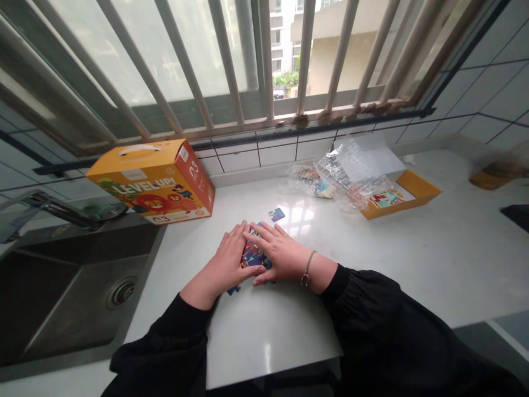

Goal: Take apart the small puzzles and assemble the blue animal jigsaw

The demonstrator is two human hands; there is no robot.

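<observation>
Blue and red puzzle pieces [253, 255] lie gathered on the white countertop, partly covered by both hands. My left hand [231, 259] rests along their left side, fingers stretched forward and thumb pointing inward. From the right, my right hand [283, 253] lies over their edge with its fingers spread. The two hands meet near the fingertips and come close at the thumbs. One loose blue piece [276, 214] sits just beyond the right fingers, and another blue piece [233, 290] shows below my left hand. What lies beneath the palms is hidden.
An orange "LEVEL UP!" box [152, 182] stands at the back left, beside a dark sink [53, 298] with a faucet [49, 204]. Clear plastic wrapping [351, 171] and an open orange tray [417, 193] lie at the back right, below the barred window.
</observation>
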